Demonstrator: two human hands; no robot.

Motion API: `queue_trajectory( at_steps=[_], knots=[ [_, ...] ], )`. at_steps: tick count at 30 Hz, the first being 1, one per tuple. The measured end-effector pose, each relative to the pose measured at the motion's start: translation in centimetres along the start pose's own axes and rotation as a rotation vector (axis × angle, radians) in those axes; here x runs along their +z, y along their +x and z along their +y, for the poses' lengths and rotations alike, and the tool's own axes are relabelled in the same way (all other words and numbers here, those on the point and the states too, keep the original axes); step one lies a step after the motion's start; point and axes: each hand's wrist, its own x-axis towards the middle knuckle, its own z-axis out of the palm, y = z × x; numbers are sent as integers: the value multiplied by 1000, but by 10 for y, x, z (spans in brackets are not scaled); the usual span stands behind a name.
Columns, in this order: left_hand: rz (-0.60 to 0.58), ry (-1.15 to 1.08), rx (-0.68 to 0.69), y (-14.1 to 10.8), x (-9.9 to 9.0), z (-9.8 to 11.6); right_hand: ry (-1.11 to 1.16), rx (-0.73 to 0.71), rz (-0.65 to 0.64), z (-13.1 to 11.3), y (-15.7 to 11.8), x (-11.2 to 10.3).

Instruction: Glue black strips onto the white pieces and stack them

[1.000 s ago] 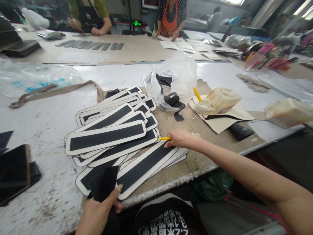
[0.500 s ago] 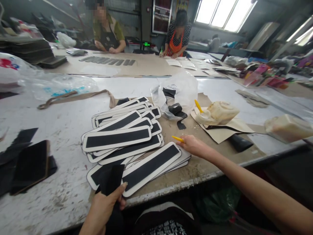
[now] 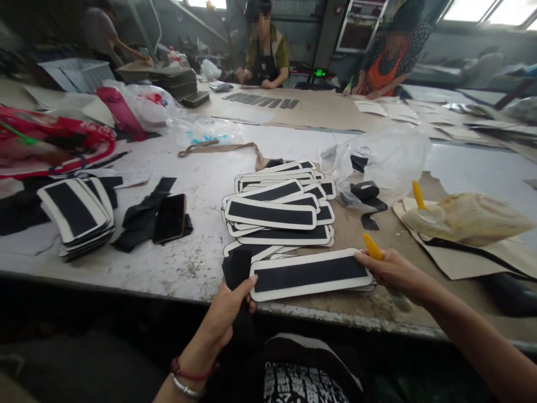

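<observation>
My left hand (image 3: 232, 299) is closed on black strips (image 3: 238, 267), its thumb on the left end of a white-edged black panel (image 3: 310, 273). At the panel's right end, my right hand (image 3: 388, 268) pinches the corner and also holds a yellow tool (image 3: 372, 247). Similar panels lie in an overlapping pile (image 3: 272, 215) just behind. A tub of glue-like stuff (image 3: 432, 218) with a yellow handle (image 3: 418, 196) standing in it is to the right.
Another stack of panels (image 3: 78, 212) and a phone (image 3: 170, 218) lie at the left. A clear plastic bag (image 3: 390, 162) with black strips stands behind the pile. People work at a far table (image 3: 319, 109). The table's front edge (image 3: 188, 299) is near me.
The view has swung left, bringing the left stack into sight. The front panel now lies more level, and my right hand has come to its right end.
</observation>
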Motion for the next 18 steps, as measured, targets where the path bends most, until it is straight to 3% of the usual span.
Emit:
queue_trajectory(
  at_steps=[9, 14, 18],
  knots=[
    [28, -47, 64, 0, 1, -3, 11, -72, 94, -10, -13, 6],
    [92, -26, 31, 0, 0, -2, 148, -79, -13, 1, -14, 6],
    [68, -70, 11, -1, -1, 1, 192, -29, -97, 10, -15, 6]
  ],
)
